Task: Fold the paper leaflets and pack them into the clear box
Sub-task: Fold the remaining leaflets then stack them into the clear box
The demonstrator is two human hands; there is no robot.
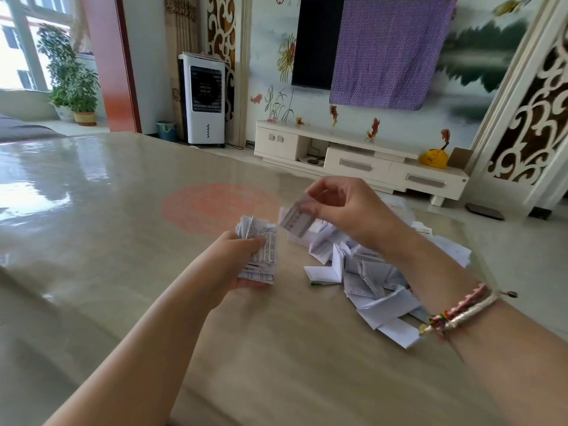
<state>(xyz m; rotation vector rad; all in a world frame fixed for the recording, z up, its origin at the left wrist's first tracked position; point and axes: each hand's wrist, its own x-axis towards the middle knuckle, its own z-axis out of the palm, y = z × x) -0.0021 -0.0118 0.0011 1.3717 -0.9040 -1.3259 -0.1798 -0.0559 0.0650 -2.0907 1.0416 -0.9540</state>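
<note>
Fingers first, going left to right: the left hand (242, 259) has its thumb and fingers curled around a stack of folded leaflets (261, 250), thumb pressed over the top sheet near its left edge, the rest of the fingers underneath, so the stack sits in the palm and sticks out past the fingertips toward the right. It's held just above the table (92, 210), not resting on it as far as I can tell.

Next over, the right hand (341, 207) is raised a bit higher, pinching one single folded leaflet (295, 219) between thumb and fingertips. The paper hangs down and to the left of the fingers, and its lower end is close to the top of the stack but not touching it.

Under and to the right of that hand is the loose pile of leaflets (368, 272), spread on the table and running under the right forearm, which has a braided bracelet (461, 309) on the wrist.

My read: this is the gathering step, with folded pieces being collected into the left-hand bundle. Next move looks like sliding that single leaflet onto the stack, which means lining up the edges and lifting the left thumb for a moment without letting the bundle fan out. No clear box anywhere in view, so packing hasn't started and the box will have to be found.
</note>
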